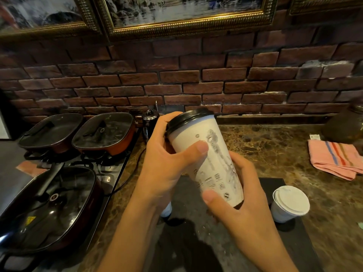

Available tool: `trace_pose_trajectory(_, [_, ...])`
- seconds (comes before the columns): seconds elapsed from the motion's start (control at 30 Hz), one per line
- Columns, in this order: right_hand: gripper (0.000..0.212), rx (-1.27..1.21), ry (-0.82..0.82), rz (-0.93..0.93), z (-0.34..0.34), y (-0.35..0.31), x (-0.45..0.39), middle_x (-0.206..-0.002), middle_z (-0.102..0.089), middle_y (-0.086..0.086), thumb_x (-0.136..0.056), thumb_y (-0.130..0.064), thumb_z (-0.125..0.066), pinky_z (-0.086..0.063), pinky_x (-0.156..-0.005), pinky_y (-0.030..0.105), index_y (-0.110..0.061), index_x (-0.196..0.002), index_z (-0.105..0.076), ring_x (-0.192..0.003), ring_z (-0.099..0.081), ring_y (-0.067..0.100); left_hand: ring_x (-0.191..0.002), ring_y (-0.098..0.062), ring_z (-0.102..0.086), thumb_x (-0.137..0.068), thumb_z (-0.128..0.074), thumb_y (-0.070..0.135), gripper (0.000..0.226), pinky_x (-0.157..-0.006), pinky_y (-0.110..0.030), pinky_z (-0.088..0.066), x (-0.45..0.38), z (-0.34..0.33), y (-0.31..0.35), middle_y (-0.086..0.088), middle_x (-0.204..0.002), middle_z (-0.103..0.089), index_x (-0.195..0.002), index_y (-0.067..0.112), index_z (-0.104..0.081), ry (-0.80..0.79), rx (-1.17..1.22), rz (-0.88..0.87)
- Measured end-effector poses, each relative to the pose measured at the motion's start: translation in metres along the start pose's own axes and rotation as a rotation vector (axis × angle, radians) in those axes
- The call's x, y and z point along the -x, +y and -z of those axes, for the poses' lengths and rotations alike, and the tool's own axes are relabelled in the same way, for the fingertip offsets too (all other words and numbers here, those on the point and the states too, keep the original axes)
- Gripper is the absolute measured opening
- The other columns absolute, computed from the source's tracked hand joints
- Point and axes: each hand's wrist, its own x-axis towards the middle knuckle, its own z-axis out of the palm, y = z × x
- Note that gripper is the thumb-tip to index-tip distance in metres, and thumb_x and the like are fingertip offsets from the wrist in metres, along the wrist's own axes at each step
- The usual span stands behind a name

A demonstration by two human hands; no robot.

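Note:
A tall white paper cup (214, 163) with a printed drawing and a black lid (186, 118) is held tilted above the counter, its lid leaning away to the left. My left hand (167, 154) grips its upper part, fingers round the lid's rim and thumb across the cup's side. My right hand (241, 195) holds the cup's base, thumb on the front. A small white cup (288, 205) with a white lid stands to the right on a black mat (275, 185). Part of another white object (166, 210) shows under my left wrist.
Three lidded electric pans (49, 205) sit at the left on a dark stove surface. A black cable (135, 169) runs across the marble counter (275, 154). A folded pink striped cloth (335, 158) and a dark jar (345, 126) lie at the right. A brick wall rises behind.

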Motion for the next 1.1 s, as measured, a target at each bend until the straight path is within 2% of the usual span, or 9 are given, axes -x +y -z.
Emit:
trace_pose_trajectory(0.13, [0.053,-0.705,-0.194,-0.303,0.0,0.003,0.001,-0.096,-0.071,0.014,-0.062,-0.048,-0.081,-0.05,-0.04,0.028,-0.034,-0.111,-0.066,-0.051,-0.061,0.025,-0.096,-0.024,-0.069,-0.057,-0.085,0.022,0.065,-0.073,-0.037,-0.057,0.0,0.003,-0.004,-0.005,-0.105,-0.071,-0.117,0.027,-0.061,-0.052,0.073,0.038])
trace_pose_trajectory(0.27, [0.058,-1.092,-0.377,-0.501,-0.004,0.008,0.002,-0.089,-0.068,0.024,-0.054,-0.05,-0.09,-0.049,-0.037,0.024,-0.011,-0.095,-0.077,-0.047,-0.058,0.021,-0.092,-0.022,-0.069,-0.06,-0.08,0.02,0.063,-0.07,-0.034,-0.057,0.0,0.002,-0.008,-0.005,-0.104,-0.071,-0.12,0.023,-0.059,-0.028,0.094,0.04])
trace_pose_trajectory(0.37, [0.045,-0.724,-0.208,-0.384,-0.002,0.009,-0.001,-0.098,-0.072,0.012,-0.062,-0.053,-0.079,-0.052,-0.042,0.028,-0.035,-0.103,-0.071,-0.056,-0.064,0.025,-0.092,-0.022,-0.07,-0.06,-0.081,0.021,0.061,-0.069,-0.032,-0.057,0.0,0.002,-0.009,-0.002,-0.101,-0.072,-0.118,0.025,-0.06,0.021,0.056,0.031])
trace_pose_trajectory(0.47, [0.062,-0.064,-0.027,-0.129,0.001,0.011,-0.003,-0.11,-0.055,-0.037,-0.071,-0.051,-0.075,-0.056,-0.06,0.017,-0.057,-0.122,-0.042,-0.098,-0.063,-0.004,-0.093,-0.019,-0.072,-0.059,-0.084,0.025,0.059,-0.068,-0.031,-0.058,0.003,0.001,-0.01,0.003,-0.101,-0.073,-0.113,0.033,-0.062,0.054,-0.032,0.014])
trace_pose_trajectory(0.6, [0.068,0.056,0.03,-0.032,0.001,0.014,0.0,-0.105,-0.048,-0.05,-0.072,-0.05,-0.078,-0.054,-0.064,0.011,-0.059,-0.124,-0.034,-0.104,-0.053,-0.017,-0.098,-0.021,-0.071,-0.061,-0.084,0.028,0.065,-0.07,-0.033,-0.058,0.006,-0.004,-0.012,-0.002,-0.109,-0.071,-0.121,0.032,-0.058,0.044,-0.041,0.016])
trace_pose_trajectory(0.67, [0.058,-0.143,-0.032,-0.132,0.005,0.012,0.001,-0.105,-0.063,-0.026,-0.068,-0.055,-0.072,-0.054,-0.05,0.02,-0.054,-0.121,-0.047,-0.075,-0.069,0.009,-0.099,-0.024,-0.07,-0.064,-0.081,0.026,0.065,-0.073,-0.036,-0.058,0.006,-0.004,-0.012,-0.003,-0.11,-0.07,-0.123,0.03,-0.057,0.008,0.008,0.013])
trace_pose_trajectory(0.77, [0.055,-0.798,-0.218,-0.416,0.005,0.018,0.003,-0.088,-0.067,0.016,-0.062,-0.055,-0.081,-0.042,-0.037,0.021,-0.029,-0.109,-0.068,-0.039,-0.049,0.016,-0.1,-0.025,-0.069,-0.061,-0.088,0.029,0.075,-0.075,-0.037,-0.058,0.006,-0.003,-0.014,-0.004,-0.109,-0.07,-0.128,0.026,-0.053,-0.029,0.07,0.021])
trace_pose_trajectory(0.87, [0.06,-1.179,-0.427,-0.585,0.006,0.026,0.002,-0.087,-0.063,0.02,-0.067,-0.05,-0.083,-0.038,-0.036,0.02,-0.005,-0.105,-0.074,-0.039,-0.049,0.012,-0.104,-0.023,-0.07,-0.06,-0.088,0.031,0.073,-0.077,-0.037,-0.058,0.008,-0.004,-0.019,-0.002,-0.111,-0.071,-0.126,0.031,-0.055,-0.005,0.077,0.047])
trace_pose_trajectory(1.1, [0.066,-1.445,-0.567,-0.692,0.014,0.046,-0.003,-0.097,-0.06,0.024,-0.084,-0.048,-0.069,-0.05,-0.044,0.024,0.005,-0.123,-0.063,-0.05,-0.059,0.02,-0.111,-0.028,-0.067,-0.064,-0.078,0.022,0.069,-0.082,-0.038,-0.057,0.012,0.002,-0.028,-0.009,-0.119,-0.067,-0.129,0.03,-0.054,-0.025,0.082,0.088])
